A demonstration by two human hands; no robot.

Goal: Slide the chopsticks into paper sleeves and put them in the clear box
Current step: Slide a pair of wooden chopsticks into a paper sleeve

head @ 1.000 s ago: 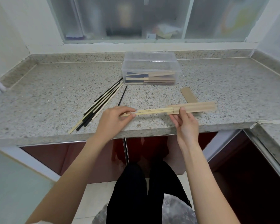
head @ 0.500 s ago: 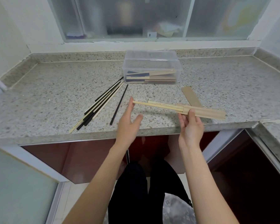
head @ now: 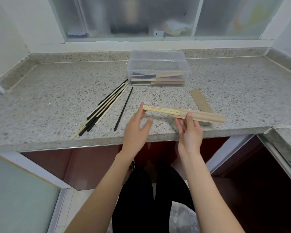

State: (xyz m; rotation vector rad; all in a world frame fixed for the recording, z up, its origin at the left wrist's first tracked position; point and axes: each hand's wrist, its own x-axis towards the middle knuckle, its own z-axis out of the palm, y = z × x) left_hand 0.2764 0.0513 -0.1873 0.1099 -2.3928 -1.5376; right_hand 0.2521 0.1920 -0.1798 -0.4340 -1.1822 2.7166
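A pair of pale wooden chopsticks sits partly inside a tan paper sleeve, held just above the front of the speckled stone counter; about half their length sticks out to the left, side by side, with faint printing along the top. The right hand pinches the sleeve near its open mouth, thumb on top. The left hand has its fingers straight and loose, fingertips touching the bare end of the chopsticks. Just behind the sleeve, a second, flat empty sleeve lies on the counter. To the left lies a loose bundle of black and pale chopsticks, with one black stick apart beside it. Further back stands the clear box, holding several sleeved pairs stacked at the bottom. Behind it is a frosted window.
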